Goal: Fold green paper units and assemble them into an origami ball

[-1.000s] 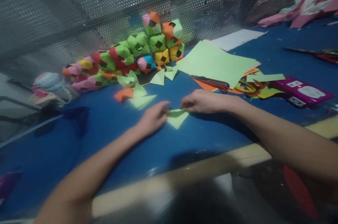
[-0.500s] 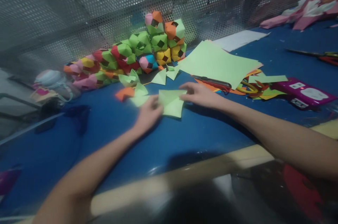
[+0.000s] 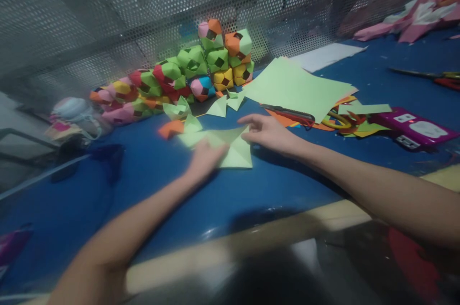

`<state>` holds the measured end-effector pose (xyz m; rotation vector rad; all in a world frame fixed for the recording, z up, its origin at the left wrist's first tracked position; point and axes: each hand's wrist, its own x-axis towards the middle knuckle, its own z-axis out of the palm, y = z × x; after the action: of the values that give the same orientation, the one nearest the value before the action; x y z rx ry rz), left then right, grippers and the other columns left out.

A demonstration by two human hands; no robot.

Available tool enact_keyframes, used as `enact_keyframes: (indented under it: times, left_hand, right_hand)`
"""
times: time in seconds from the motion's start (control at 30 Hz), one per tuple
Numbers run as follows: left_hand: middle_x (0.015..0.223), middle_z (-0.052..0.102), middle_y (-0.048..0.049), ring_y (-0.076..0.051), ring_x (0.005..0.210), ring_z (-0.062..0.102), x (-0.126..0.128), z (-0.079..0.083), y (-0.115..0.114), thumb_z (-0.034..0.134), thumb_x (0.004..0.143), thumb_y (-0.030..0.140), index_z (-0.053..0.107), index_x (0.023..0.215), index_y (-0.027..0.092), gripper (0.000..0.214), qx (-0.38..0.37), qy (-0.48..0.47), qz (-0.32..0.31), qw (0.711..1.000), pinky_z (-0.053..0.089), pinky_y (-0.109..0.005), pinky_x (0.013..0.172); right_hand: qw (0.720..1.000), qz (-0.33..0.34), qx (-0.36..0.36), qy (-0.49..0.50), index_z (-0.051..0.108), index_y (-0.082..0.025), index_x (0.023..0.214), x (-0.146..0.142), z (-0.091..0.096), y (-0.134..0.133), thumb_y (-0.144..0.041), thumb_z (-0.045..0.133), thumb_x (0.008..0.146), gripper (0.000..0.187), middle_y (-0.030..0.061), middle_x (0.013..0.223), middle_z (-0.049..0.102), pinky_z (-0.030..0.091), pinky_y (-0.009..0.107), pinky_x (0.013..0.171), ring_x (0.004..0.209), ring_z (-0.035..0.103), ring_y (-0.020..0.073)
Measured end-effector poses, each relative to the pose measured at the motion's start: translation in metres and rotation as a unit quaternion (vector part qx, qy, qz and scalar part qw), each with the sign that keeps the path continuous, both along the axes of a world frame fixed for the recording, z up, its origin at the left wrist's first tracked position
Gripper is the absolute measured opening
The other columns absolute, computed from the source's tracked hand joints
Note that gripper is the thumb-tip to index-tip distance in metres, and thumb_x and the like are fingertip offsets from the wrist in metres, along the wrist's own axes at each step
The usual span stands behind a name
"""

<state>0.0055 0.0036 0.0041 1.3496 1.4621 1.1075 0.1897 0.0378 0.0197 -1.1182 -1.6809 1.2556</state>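
The two hands are set apart at opposite sides of a creased pale green paper sheet (image 3: 240,155), which lies on the blue worktop (image 3: 172,209) in front of the person. The left hand (image 3: 207,157) covers the left part of the sheet, probably to steady it; blur prevents telling whether the fingers pinch or only press. The right hand (image 3: 268,133) is curved at the upper right edge, index finger extended, apparently to control that corner; a firm grip cannot be confirmed. Beyond the left hand, pale green folded paper pieces (image 3: 193,124) and an orange folded paper piece (image 3: 171,129) limit clearance on that side. Behind them, multicoloured hollow paper units (image 3: 192,61) are piled against a grey perforated metal panel (image 3: 143,13), which likely supports the pile. Just beyond the right hand, a red-and-black cutter knife (image 3: 289,112) lies along the near edge of a pale green paper stack (image 3: 294,84), obstructing that direction. A purple box with white panels (image 3: 415,128) sits farther right, clear of both hands.
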Motion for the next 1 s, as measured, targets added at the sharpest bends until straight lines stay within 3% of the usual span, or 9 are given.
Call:
enact_keyframes:
  times: [0.2,0.4,0.7,1.0]
  left_hand:
    - [0.082,0.069,-0.0062,-0.020,0.075,0.062,-0.001,-0.009,0.002,0.065,0.064,0.022,0.061,0.097,0.013,0.035,0.013,-0.046,0.008,0.999,0.049,-0.034,0.073]
    - [0.082,0.067,-0.0049,-0.017,0.073,0.060,-0.001,-0.015,0.003,0.062,0.066,0.020,0.059,0.097,0.014,0.031,0.005,-0.057,-0.004,0.998,0.048,-0.031,0.070]
    - [0.095,0.066,-0.0051,-0.017,0.080,0.058,0.002,-0.007,-0.006,0.055,0.079,0.032,0.062,0.102,0.018,0.028,0.044,0.003,-0.069,0.997,0.045,-0.029,0.072]
    - [0.087,0.066,-0.0023,-0.015,0.079,0.057,0.006,0.002,-0.012,0.056,0.079,0.027,0.065,0.090,0.017,0.017,0.083,0.042,-0.113,0.989,0.043,-0.027,0.071]
  right_hand:
    - [1.000,-0.018,-0.003,0.011,0.060,-0.011,0.102,-0.002,-0.002,0.000,-0.012,0.058,0.072,0.030,-0.0044,0.061,0.048,0.035,0.023,0.052,0.055,0.045,0.0087]
    - [0.999,-0.023,0.046,0.001,0.061,-0.011,0.099,-0.005,-0.005,-0.001,-0.013,0.057,0.072,0.027,-0.0040,0.062,0.051,0.038,0.023,0.051,0.053,0.045,0.0080]
    - [0.987,-0.019,0.157,0.012,0.061,-0.013,0.095,-0.006,-0.005,-0.007,-0.017,0.057,0.074,0.022,0.0024,0.073,0.064,0.047,0.023,0.058,0.064,0.058,0.0113]
    - [0.987,0.023,0.152,0.036,0.063,-0.014,0.075,-0.009,-0.006,-0.014,-0.032,0.062,0.076,0.018,0.0027,0.069,0.065,0.047,0.024,0.056,0.061,0.057,0.0115]
